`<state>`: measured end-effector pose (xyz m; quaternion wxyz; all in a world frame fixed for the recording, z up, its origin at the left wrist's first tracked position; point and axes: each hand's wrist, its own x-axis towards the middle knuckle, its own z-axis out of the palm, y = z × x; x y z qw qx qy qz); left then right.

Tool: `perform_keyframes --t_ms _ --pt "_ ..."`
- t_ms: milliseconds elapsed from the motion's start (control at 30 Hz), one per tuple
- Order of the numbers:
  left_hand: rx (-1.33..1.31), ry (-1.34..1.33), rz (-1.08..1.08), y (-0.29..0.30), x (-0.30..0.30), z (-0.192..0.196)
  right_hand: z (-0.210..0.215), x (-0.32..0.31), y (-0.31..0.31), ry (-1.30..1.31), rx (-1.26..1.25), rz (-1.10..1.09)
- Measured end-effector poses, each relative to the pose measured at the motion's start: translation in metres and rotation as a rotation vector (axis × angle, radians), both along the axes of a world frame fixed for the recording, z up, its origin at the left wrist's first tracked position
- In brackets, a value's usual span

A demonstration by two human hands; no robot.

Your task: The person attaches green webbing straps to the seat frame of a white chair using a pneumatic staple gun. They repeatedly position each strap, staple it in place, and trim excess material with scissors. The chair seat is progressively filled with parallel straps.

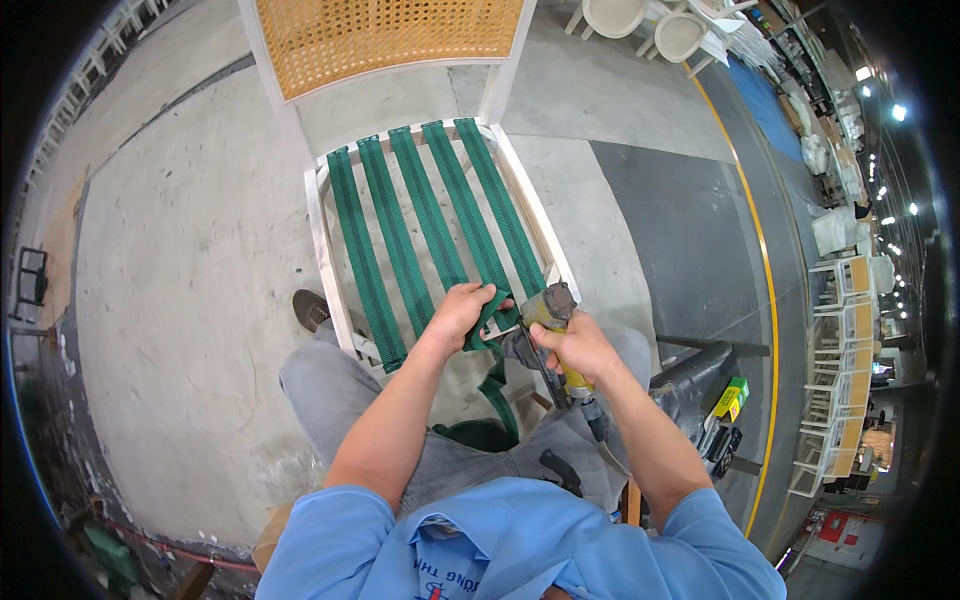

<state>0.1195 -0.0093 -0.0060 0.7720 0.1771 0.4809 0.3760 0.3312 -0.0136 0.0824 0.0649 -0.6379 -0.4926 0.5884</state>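
Observation:
A white chair frame (321,235) stands before me, its back filled with woven cane (390,40). Several green webbing straps (412,262) run from the back rail toward the front of the seat. My left hand (462,316) is closed on the loose end of a webbing strap (487,315) at the near rail. In my right hand (582,346) is a yellow and black pneumatic staple gun (556,316), its nose close to the strap and the near right corner. An air hose fitting (595,418) hangs below its handle. More webbing (497,395) trails down between my knees.
Right of my leg, a dark surface holds a yellow-green box (732,398) and small black items. White chairs (835,390) line the far right, beyond a yellow floor line (770,300). Other chair seats (680,35) stand at the back right. My shoe (311,309) is left of the frame.

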Motion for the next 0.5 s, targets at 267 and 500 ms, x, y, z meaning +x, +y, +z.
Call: perform_keyframes --t_ms 267,500 --pt "0.002 -0.005 -0.025 0.003 -0.007 0.006 0.008 -0.015 -0.005 -0.044 0.040 0.058" --pt "-0.007 0.009 -0.026 0.000 -0.011 0.002 0.010 -0.025 -0.009 -0.067 0.021 0.104"
